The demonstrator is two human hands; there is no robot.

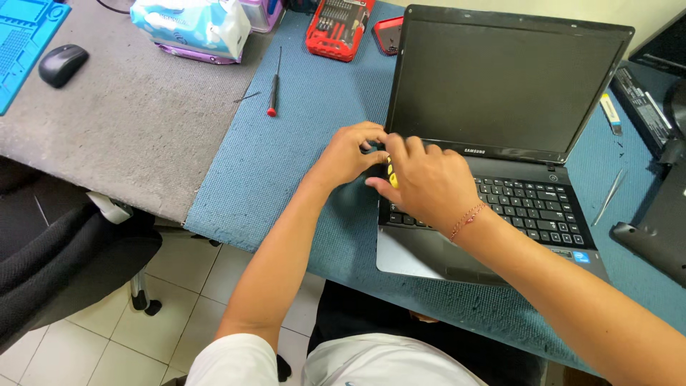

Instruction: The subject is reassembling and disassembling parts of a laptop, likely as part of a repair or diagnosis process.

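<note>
An open black laptop (pixel 511 86) with a dark screen lies on a blue mat (pixel 300 143). My right hand (pixel 427 179) grips a small yellow tool (pixel 391 174) at the keyboard's rear left corner, near the hinge. My left hand (pixel 348 154) rests beside it, fingers curled at the laptop's left edge and touching the same corner. What the fingertips pinch is hidden. A red thread bracelet (pixel 468 218) circles my right wrist.
A red-handled screwdriver (pixel 274 82) lies on the mat to the left. A red bit set (pixel 338 27), tissue pack (pixel 193 25), black mouse (pixel 62 63) and tweezers (pixel 609 196) sit around. Black laptop parts (pixel 654 107) lie at right. A dark chair (pixel 64 250) stands lower left.
</note>
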